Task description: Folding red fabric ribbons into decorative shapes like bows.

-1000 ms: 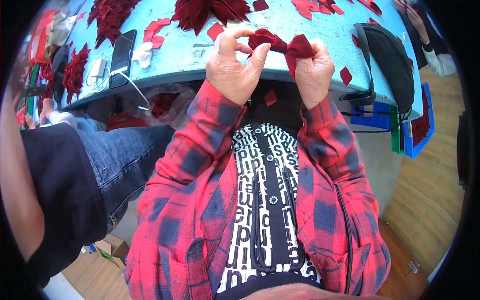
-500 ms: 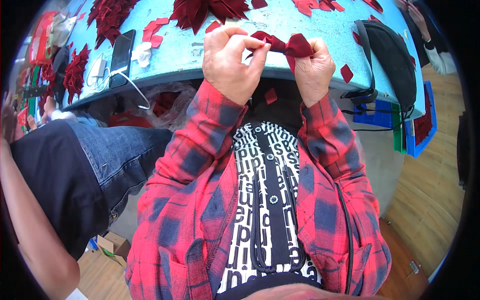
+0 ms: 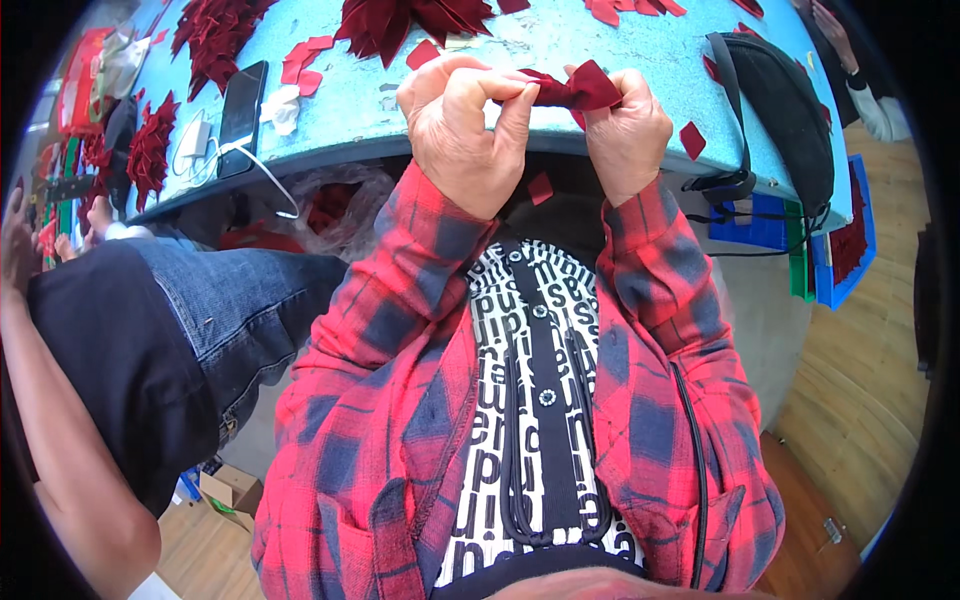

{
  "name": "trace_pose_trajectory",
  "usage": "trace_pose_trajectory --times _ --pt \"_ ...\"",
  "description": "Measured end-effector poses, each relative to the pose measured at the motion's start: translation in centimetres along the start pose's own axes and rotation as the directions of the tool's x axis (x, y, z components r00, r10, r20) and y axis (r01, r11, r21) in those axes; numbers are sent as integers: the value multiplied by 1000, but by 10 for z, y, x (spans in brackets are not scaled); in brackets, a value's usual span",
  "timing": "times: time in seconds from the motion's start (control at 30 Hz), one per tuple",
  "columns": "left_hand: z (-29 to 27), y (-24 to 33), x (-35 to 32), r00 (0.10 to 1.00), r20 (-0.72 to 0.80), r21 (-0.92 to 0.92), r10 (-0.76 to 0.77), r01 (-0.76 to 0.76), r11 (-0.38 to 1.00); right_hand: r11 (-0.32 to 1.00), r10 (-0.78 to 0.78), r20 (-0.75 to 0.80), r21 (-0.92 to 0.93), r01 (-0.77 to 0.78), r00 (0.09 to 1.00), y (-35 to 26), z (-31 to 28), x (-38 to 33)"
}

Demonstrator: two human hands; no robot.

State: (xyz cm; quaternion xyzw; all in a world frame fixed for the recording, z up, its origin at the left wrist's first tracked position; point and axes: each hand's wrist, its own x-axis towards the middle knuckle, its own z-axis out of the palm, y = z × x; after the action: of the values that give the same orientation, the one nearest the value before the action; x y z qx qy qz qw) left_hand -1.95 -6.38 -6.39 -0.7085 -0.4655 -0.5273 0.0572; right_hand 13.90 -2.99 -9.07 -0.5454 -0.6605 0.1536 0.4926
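Observation:
A dark red velvety bow (image 3: 592,88) is stretched between my two hands above the near edge of the table. My left hand (image 3: 462,135) pinches its left end between thumb and forefinger, and those fingers hide part of that side. On the other side, my right hand (image 3: 630,130) grips the bow from below and behind its right loop, with its fingertips mostly hidden. The knotted middle shows between the hands.
The light blue table (image 3: 340,110) carries dark red pleated fabric pieces (image 3: 400,25), loose red petals (image 3: 692,140), a phone (image 3: 243,115) with a white cable and a black bag (image 3: 785,120). Another person (image 3: 120,330) sits close on my left. Blue crates (image 3: 845,240) stand at right.
My left fingers have shifted and now cover more of the bow's left side. The right loop has turned slightly upward, and my right hand has moved a little with it.

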Motion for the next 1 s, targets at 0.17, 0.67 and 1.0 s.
trace_pose_trajectory --times 0.17,0.67,1.0 --pt "3 3 -7 995 -62 -83 -84 79 993 997 -18 0 -78 18 1000 1 -4 2" --pt "-6 27 -9 749 226 -777 -623 524 348 997 42 42 -73 -39 998 11 -12 1" --pt "-11 27 -18 674 434 -751 -598 637 172 882 164 32 444 -161 986 16 -4 2"
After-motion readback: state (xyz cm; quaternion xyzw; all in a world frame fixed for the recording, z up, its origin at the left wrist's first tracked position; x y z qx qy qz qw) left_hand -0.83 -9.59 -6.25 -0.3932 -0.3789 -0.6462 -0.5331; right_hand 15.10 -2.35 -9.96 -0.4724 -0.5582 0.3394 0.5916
